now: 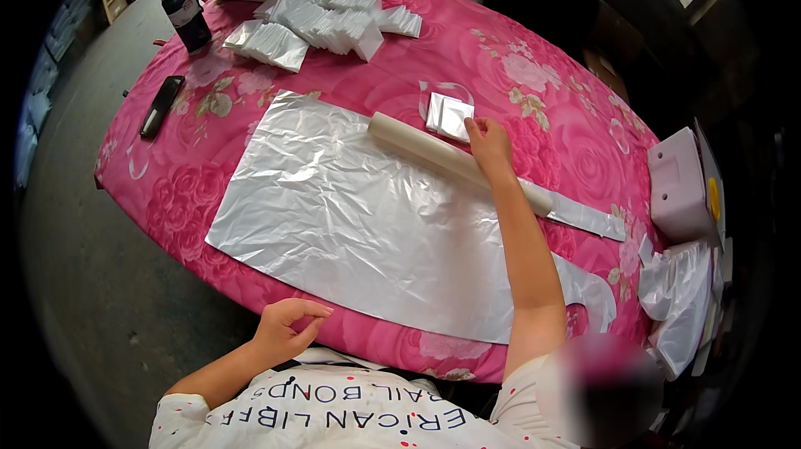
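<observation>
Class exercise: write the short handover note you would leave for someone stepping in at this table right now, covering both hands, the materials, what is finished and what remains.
Right hand: reaching across the foil roll, fingertips on a small folded foil packet; no closed grip visible.
Left hand: loosely curled at the near table edge, holding nothing.
Large foil sheet lies flat, unrolled on the pink floral tablecloth.
Done: a pile of folded packets sits at the far side.
Left: the big sheet is uncut and unfolded.
</observation>
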The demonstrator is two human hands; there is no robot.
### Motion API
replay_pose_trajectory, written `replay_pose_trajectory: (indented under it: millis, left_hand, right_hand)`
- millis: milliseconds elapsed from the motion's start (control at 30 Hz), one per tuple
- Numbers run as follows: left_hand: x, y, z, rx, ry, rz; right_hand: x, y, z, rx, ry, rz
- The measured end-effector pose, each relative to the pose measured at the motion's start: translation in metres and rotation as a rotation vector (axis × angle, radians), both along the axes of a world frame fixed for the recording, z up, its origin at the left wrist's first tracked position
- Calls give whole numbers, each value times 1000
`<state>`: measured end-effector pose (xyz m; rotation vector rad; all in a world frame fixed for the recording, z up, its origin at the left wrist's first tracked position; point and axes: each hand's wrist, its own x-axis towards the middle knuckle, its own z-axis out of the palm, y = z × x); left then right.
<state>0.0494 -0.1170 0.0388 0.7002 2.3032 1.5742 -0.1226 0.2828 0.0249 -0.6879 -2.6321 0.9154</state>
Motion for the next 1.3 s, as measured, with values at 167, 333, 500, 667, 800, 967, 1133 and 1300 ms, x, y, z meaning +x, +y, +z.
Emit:
replay_pose_trajectory:
  millis: [167, 333, 500, 667, 800, 967, 1133, 1300]
  left_hand:
    - [1, 3, -1, -24, 130, -72]
    - [-5, 20, -1, -12, 238, -223]
    - [-13, 71, -8, -23, 322, -433]
    - [-10, 135, -16, -145, 468, -421]
    - [-7, 157, -28, -183, 532, -496]
    - [15, 179, -24, -186, 510, -478]
    - [17, 183, -29, -158, 545, -540]
    - [8, 185, -28, -178, 572, -590]
  right_hand:
    - [93, 10, 8, 346, 48, 354]
    - [199, 5, 17, 467, -145, 231]
    - [264, -74, 31, -32, -327, 194]
    - [272, -114, 5, 33, 49, 368]
    - [277, -81, -19, 182, 71, 386]
    - [293, -8, -27, 421, -80, 184]
    - [338, 91, -44, 492, -118, -70]
    - [368, 120, -26, 288, -199, -436]
